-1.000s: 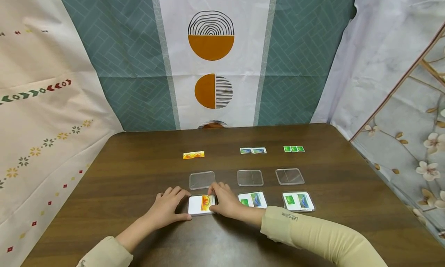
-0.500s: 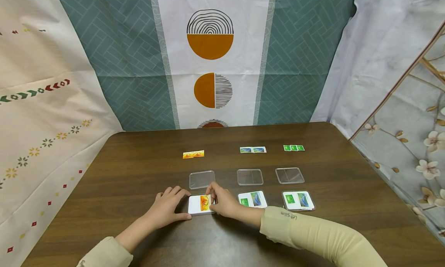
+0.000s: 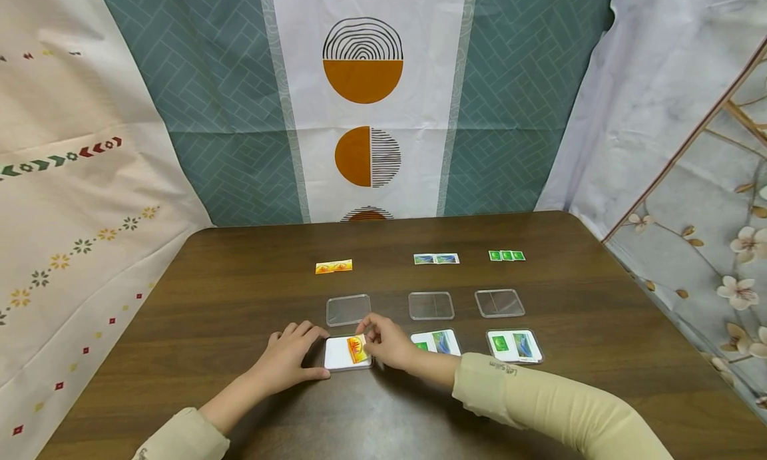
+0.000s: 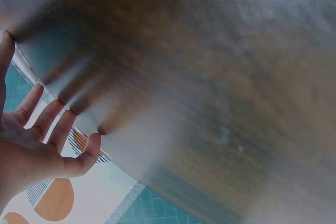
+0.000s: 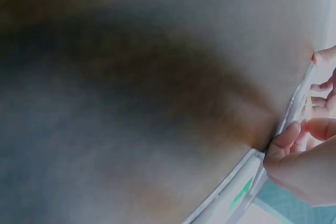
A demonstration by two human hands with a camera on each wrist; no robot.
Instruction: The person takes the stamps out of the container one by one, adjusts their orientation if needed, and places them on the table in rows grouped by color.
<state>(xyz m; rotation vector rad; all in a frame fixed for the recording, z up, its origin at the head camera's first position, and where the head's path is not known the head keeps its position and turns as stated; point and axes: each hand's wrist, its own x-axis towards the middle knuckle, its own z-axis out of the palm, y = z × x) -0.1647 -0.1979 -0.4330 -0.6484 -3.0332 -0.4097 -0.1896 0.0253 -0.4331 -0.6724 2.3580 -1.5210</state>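
Observation:
A clear shallow case with a white insert [image 3: 337, 358] lies on the table between my hands. My left hand [image 3: 290, 357] rests at its left side, thumb and index finger touching the table or the case edge at its two left corners. In the left wrist view the fingers of that hand [image 4: 39, 142] are spread, tips down. My right hand [image 3: 389, 344] pinches the right edge of a small yellow-and-orange stamp [image 3: 357, 349], which is tilted over the white insert. In the right wrist view the right thumb and fingers [image 5: 299, 153] are bunched together, largely covering the stamp.
Two more cases, the middle one [image 3: 435, 343] and the right one [image 3: 514, 346], each show a green and a blue stamp. Behind lie three clear lids [image 3: 349, 310]. Farther back are yellow stamps [image 3: 333, 267], blue stamps [image 3: 436, 259] and green stamps [image 3: 506, 255].
The stamp, lying straight on the insert half a second ago, is now turned at a slant with its right edge raised by my right hand. My left hand keeps its place.

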